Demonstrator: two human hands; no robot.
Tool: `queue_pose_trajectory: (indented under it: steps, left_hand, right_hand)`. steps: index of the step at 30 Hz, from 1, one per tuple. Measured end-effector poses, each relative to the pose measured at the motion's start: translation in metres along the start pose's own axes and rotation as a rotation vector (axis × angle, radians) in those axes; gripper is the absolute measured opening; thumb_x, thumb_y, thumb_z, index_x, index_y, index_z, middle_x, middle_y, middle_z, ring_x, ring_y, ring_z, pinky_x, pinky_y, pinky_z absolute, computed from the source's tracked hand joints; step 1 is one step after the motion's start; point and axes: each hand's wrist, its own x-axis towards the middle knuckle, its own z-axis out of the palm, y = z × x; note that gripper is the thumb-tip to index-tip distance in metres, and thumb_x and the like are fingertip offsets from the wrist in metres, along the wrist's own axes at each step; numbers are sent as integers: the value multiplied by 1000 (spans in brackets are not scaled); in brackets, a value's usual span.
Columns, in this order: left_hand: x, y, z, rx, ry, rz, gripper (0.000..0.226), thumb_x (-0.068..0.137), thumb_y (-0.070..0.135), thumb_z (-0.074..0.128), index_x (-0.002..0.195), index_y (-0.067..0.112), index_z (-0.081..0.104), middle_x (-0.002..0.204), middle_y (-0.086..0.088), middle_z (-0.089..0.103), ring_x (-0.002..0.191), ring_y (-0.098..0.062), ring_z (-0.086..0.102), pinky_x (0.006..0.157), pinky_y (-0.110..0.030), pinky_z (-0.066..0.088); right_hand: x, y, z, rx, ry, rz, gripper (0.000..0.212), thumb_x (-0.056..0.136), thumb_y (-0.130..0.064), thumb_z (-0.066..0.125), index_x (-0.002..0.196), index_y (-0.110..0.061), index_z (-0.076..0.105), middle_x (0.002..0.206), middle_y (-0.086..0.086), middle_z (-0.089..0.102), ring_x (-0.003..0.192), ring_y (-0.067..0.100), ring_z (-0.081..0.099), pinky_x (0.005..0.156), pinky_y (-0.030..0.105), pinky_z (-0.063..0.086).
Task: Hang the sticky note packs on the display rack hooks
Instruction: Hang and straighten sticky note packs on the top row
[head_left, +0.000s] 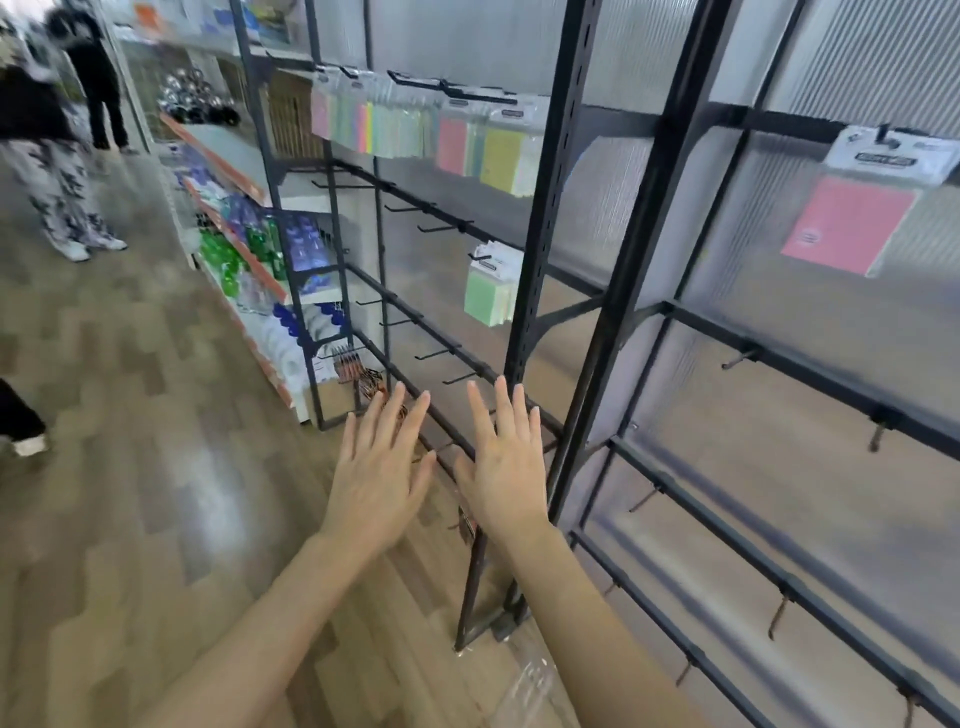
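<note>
A black display rack (613, 291) with rows of hooks fills the right half of the view. Several sticky note packs (395, 124) in pastel colours hang along its top row at the left. Lower down, a green pack (488, 296) hangs alone. On the right section hangs a pink pack (852, 223). My left hand (382, 473) and my right hand (501, 467) are stretched out side by side in front of the rack's lower bars, fingers straight and spread. Neither hand holds anything.
Many rack hooks (457, 378) stand bare. A shop shelf (249, 249) with green and blue goods runs along the left of the rack. Two people (57, 156) stand on the wooden floor (130, 415) at the far left. Clear plastic wrapping (524, 686) lies near the rack's foot.
</note>
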Motion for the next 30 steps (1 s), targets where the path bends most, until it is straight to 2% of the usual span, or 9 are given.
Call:
queue_pose_trajectory:
  steps: [3, 6, 10, 14, 18, 20, 23, 27, 30]
  left_hand:
    - [42, -25, -3, 1, 23, -3, 64, 88, 48, 13, 147, 22, 22, 153, -7, 21, 141, -25, 18, 111, -39, 4]
    - [74, -47, 3, -20, 41, -7, 65, 88, 49, 13, 146, 21, 23, 153, -8, 22, 141, -27, 19, 111, -40, 5]
    - [112, -73, 13, -48, 43, 4, 66, 89, 52, 9, 148, 23, 16, 155, -5, 13, 143, -25, 11, 113, -39, 2]
    - [156, -98, 21, -85, 43, 25, 55, 99, 41, 22, 148, 25, 5, 156, -1, 1, 143, -18, -3, 110, -33, -10]
    - [214, -125, 25, -114, 29, 146, 61, 97, 37, 30, 148, 24, -1, 156, -2, -5, 143, -19, -4, 112, -33, -6]
    - [249, -138, 24, -110, 15, 213, 62, 98, 38, 30, 148, 24, -4, 156, -1, -9, 143, -18, -7, 114, -35, -3]
    - [298, -154, 19, -130, 8, 313, 62, 98, 38, 30, 148, 25, -6, 155, 0, -13, 143, -17, -11, 113, -35, -6]
    - [356, -169, 9, -161, -13, 417, 61, 99, 37, 28, 148, 25, -6, 154, 2, -15, 142, -17, -11, 111, -33, -10]
    - [395, -173, 1, -225, -1, 503, 59, 99, 36, 28, 148, 23, -2, 156, 0, -8, 143, -19, -5, 116, -39, -1]
  right_hand:
    - [43, -7, 18, 3, 38, -7, 64, 88, -28, 46, 147, -16, 22, 152, 19, 17, 141, 37, 11, 110, 43, -4]
    - [77, -10, 37, -8, 33, 11, 70, 86, -26, 59, 146, -16, 24, 151, 19, 21, 140, 39, 15, 110, 44, -2]
    - [111, -14, 49, 52, 4, 26, 67, 93, -32, 49, 148, -22, 12, 155, 13, 6, 143, 33, -3, 108, 36, -14]
    - [148, -16, 65, 21, 28, 87, 69, 93, -32, 49, 149, -22, 9, 156, 13, 5, 143, 32, -3, 109, 37, -12]
    - [198, -22, 90, -69, 124, 184, 73, 84, -23, 63, 146, -14, 25, 150, 22, 21, 140, 43, 13, 109, 48, -1]
    - [226, -26, 96, -75, 125, 259, 70, 89, -25, 56, 148, -17, 18, 153, 19, 12, 142, 38, 3, 112, 44, -4]
    - [262, -28, 103, -100, 142, 367, 70, 93, -29, 47, 149, -23, 6, 156, 12, -1, 143, 31, -9, 114, 42, -8]
    - [299, -31, 102, -158, 198, 499, 67, 95, -31, 43, 149, -25, 3, 156, 11, -4, 143, 30, -9, 114, 41, -7]
    - [320, -31, 91, -226, 259, 570, 66, 96, -31, 43, 149, -24, 4, 156, 12, -1, 143, 30, -6, 114, 41, -5]
